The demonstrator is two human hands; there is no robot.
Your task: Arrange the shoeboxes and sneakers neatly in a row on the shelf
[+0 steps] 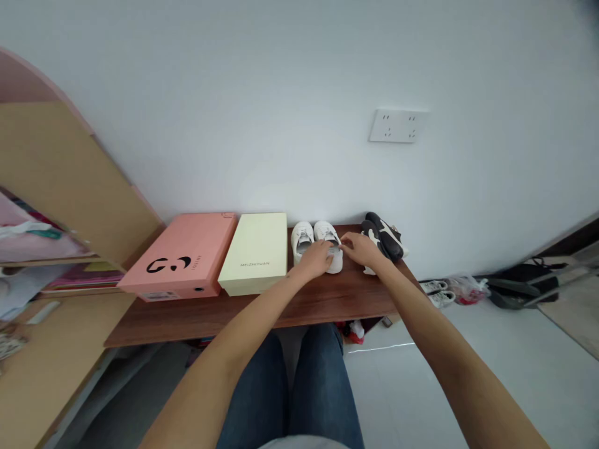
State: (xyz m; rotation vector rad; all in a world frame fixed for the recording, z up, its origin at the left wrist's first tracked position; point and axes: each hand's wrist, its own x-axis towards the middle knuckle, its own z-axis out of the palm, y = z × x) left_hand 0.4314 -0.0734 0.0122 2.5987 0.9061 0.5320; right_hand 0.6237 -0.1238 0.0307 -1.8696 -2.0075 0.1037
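A pair of white sneakers stands side by side on the dark red-brown wooden bench. My left hand lies over the right sneaker of the pair, its bent fingers at the shoe's opening. From the other side, my right hand has thumb and forefinger pinched at the edge of that same shoe, though exactly which part they grip is too small to make out. The left sneaker is partly behind my left hand. Just beyond my right hand rests a pair of black-and-white shoes.
On the bench, a cream shoebox and a pink shoebox stand to the left. A wooden desk unit is at far left. Wall sockets sit above. More white shoes and bags lie on the floor at right.
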